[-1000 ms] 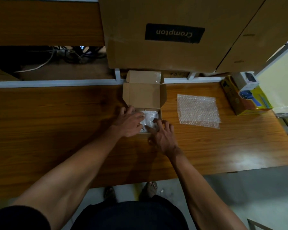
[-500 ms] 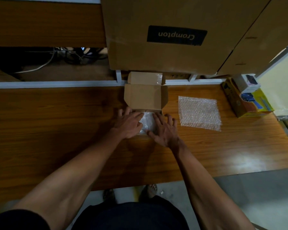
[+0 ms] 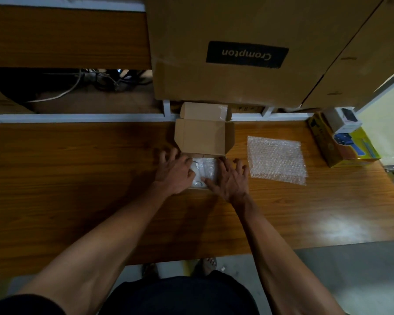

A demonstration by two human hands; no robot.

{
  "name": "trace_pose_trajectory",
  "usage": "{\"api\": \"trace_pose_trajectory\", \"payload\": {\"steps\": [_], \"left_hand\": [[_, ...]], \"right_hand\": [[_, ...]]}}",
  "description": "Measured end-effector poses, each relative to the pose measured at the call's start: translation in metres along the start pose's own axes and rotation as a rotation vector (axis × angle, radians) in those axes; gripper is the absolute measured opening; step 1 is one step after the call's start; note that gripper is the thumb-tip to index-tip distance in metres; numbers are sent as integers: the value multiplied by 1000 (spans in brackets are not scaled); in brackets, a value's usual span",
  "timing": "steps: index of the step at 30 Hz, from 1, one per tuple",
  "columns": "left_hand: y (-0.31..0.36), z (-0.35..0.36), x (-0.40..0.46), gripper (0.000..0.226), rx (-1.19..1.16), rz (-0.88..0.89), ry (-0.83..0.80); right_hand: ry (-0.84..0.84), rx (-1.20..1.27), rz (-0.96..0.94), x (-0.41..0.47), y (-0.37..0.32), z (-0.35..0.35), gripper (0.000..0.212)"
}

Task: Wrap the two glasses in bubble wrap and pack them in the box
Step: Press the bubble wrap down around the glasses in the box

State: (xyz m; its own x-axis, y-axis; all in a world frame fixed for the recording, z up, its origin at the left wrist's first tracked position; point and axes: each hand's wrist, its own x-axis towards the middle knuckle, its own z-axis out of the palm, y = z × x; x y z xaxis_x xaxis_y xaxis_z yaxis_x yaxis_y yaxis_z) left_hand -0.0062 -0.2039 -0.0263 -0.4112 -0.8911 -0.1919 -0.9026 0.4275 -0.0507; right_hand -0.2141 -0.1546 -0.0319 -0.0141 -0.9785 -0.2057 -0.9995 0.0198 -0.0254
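The wrapped glasses (image 3: 203, 170) are sitting inside the box (image 3: 203, 137) on the worktop (image 3: 77, 178). Your left hand (image 3: 175, 172) and right hand (image 3: 231, 178) have spread to its sides, grips wide, holding nothing; closing is looking next.

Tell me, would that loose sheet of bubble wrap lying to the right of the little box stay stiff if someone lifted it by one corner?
Probably not. The bubble wrap sheet looks thin and see-through, lying flat on the table with a rumpled near edge, so it would likely droop. It seems very light; a nudge would probably slide it across the glossy wood.
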Motion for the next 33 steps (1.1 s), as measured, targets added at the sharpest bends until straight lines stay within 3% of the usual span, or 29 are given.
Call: {"api": "trace_pose_trajectory", "payload": {"steps": [7,12,21,27,30,33], "left_hand": [[3,-4,0,59,49,-20,-29],[4,-2,-18,58,75,-9,36],[10,11,-28,66,-32,-40,0],[10,22,-49,66,24,4,156],[9,29,-52,66,-1,12,128],[7,31,-53,65,-34,30,140]], "right_hand": [[-43,-33,12,0,-5,2,98],[88,13,27,-18,-2,7,84],[-13,47,60,-27,-2,12,85],[95,51,24,-51,0,26,81],[49,31,22,-49,1,28,80],[107,15,-13,-48,6,28,74]]}}
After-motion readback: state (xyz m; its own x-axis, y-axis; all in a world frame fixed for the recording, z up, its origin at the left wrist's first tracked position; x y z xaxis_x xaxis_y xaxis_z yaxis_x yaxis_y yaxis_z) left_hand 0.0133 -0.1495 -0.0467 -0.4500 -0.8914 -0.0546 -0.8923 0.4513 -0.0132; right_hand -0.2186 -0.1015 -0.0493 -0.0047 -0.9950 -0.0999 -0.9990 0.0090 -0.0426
